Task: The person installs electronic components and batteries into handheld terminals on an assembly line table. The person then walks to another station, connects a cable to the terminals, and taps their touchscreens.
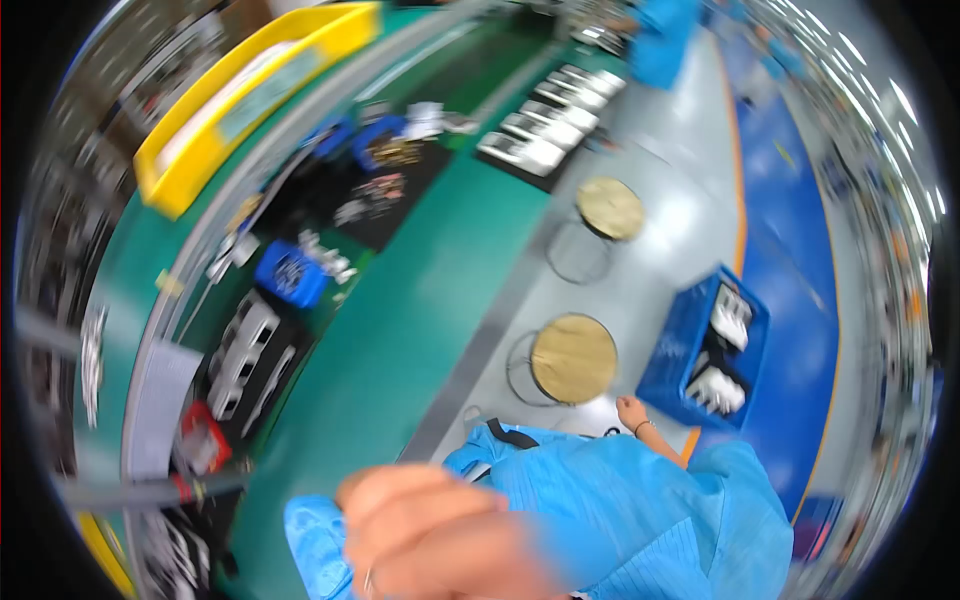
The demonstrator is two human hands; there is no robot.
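Observation:
My left hand (430, 530) looms blurred and very near the camera, its fingers folded together and a ring on one of them. Whatever it may hold is hidden. A blue sleeve (315, 545) shows behind it, over the edge of the green workbench (430, 310). Out to the right, my right hand (630, 411), with a dark band at the wrist, is loosely closed with nothing visible in it. It appears between a round stool (575, 358) and a blue crate (665, 375) holding white and black parts. Contact with either cannot be made out.
Another stool (610, 208) stands farther along the bench. White parts lie in rows on a black mat (545, 180). A small blue bin (292, 275) and a yellow bin (165, 190) are at left. A person in blue (665, 35) is at the far end.

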